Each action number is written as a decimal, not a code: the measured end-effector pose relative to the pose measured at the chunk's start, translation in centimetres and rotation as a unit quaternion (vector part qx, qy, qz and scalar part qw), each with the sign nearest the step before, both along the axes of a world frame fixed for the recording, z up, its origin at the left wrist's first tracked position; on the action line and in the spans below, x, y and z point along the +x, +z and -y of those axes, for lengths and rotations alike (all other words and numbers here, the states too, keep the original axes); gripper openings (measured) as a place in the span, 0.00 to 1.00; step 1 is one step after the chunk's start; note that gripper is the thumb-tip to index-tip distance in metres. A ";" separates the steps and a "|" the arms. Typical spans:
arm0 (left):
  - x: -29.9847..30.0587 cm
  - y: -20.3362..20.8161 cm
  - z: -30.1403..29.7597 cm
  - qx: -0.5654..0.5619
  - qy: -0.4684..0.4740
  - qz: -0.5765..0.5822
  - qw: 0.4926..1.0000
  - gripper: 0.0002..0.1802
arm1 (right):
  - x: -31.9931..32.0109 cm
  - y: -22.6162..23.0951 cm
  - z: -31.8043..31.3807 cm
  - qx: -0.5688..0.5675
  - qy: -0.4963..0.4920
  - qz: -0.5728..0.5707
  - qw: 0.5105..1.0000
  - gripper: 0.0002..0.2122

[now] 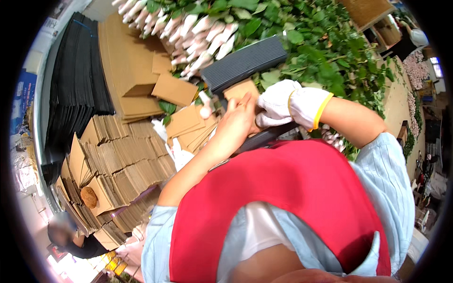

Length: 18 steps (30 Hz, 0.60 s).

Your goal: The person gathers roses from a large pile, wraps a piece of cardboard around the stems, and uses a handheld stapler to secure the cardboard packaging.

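My bare left hand [234, 123] is closed at the near edge of a small brown cardboard piece [241, 88], its fingertips pressed on it. My right hand [279, 104], in a white knit glove with a yellow cuff, is curled right beside it, touching the left fingers; what its fingers grip is hidden. The cardboard lies over a black corrugated sheet [245, 63], whose ribbed far panel stands up beyond my hands. Its near edge shows under my wrists. Left of my hands are loose cardboard pieces [186, 120] and a white-wrapped bud [206, 106].
Leafy green stems [321, 56] cover the far side, with rows of net-wrapped pale flower heads [188, 35] beside them. At left stand stacked flat cardboard [127, 160], an open carton [125, 56] and black corrugated sheets [78, 70]. Another person [71, 236] is at lower left.
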State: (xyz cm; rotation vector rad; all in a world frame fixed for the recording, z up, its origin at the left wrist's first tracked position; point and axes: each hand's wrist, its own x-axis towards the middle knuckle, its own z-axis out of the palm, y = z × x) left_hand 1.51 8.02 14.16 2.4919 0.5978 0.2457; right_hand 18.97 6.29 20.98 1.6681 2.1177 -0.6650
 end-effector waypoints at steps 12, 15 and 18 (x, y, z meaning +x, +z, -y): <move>0.1 -0.8 1.1 0.286 0.086 0.005 0.954 0.38 | 0.5 -7.0 1.2 0.369 0.190 -0.035 0.909 0.06; 0.3 -1.0 -1.6 0.127 0.047 -0.042 0.990 0.48 | 1.8 -2.1 3.2 0.270 0.216 0.015 0.938 0.06; -1.6 -3.2 -1.3 0.066 0.089 -0.049 0.993 0.39 | 1.5 1.6 8.4 0.338 0.070 -0.396 0.851 0.13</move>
